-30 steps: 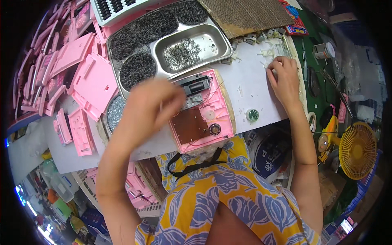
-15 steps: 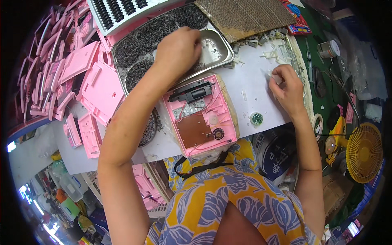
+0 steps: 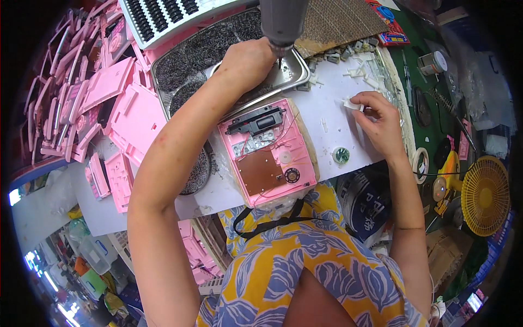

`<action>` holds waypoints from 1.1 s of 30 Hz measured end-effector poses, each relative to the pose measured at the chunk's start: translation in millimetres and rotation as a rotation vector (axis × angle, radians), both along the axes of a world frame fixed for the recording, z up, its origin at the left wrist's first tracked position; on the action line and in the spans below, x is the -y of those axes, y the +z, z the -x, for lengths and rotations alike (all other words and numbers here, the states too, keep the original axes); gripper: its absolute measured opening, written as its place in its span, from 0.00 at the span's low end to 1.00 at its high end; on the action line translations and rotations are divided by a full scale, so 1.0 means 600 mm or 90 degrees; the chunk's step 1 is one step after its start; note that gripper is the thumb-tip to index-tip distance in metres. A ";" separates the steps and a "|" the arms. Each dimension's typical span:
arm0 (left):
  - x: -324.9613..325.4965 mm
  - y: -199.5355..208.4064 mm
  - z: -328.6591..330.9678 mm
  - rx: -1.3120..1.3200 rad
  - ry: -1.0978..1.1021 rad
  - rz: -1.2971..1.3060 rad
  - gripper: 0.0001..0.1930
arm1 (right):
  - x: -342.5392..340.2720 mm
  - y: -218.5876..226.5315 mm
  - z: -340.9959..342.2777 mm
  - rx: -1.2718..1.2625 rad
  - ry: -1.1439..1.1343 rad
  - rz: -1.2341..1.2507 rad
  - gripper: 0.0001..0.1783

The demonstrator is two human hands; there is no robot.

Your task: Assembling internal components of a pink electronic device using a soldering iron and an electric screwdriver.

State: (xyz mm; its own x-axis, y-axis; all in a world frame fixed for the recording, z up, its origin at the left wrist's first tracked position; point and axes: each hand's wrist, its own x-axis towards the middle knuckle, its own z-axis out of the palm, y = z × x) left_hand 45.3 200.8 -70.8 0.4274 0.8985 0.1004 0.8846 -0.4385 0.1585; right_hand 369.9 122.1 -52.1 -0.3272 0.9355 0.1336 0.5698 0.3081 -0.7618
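Note:
My left hand (image 3: 248,64) is over the metal tray (image 3: 298,80) of small dark screws, fingers curled beside the tip of a hanging dark grey electric screwdriver (image 3: 282,22). What those fingers hold, if anything, is hidden. On the right, my right hand (image 3: 378,117) pinches a small white plastic part (image 3: 351,104) above the white tabletop. Between my arms lies an open pink plastic housing (image 3: 299,147). It contains a black mechanism (image 3: 256,124), a brown board (image 3: 259,173), thin wires and a small dark round piece (image 3: 292,175).
Pink housing parts (image 3: 60,92) are heaped at the left. Corrugated cardboard (image 3: 340,24) lies behind, with small white and grey parts (image 3: 357,68) beside it. A small green-filled container (image 3: 341,155) stands right of the housing. At the far right is a yellow fan (image 3: 486,196).
The electric screwdriver has come into view beside my left hand, which has shifted slightly right. My right hand has moved a little left with the white part now plainly visible.

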 end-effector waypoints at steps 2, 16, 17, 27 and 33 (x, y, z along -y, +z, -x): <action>-0.007 -0.015 0.010 0.034 -0.034 -0.020 0.12 | 0.005 0.011 0.007 -0.026 -0.012 0.025 0.14; 0.394 0.098 -0.014 1.021 0.330 0.651 0.12 | 0.116 0.085 0.106 -0.163 0.283 -0.004 0.18; 0.398 0.092 -0.021 1.065 0.347 0.679 0.12 | 0.118 0.088 0.112 -0.161 0.300 -0.017 0.18; 0.407 0.081 -0.034 1.033 0.350 0.687 0.11 | 0.132 0.091 0.131 -0.046 0.414 -0.178 0.19; 0.378 0.117 -0.037 0.997 0.182 0.653 0.09 | 0.126 0.062 0.067 -0.212 0.295 0.048 0.19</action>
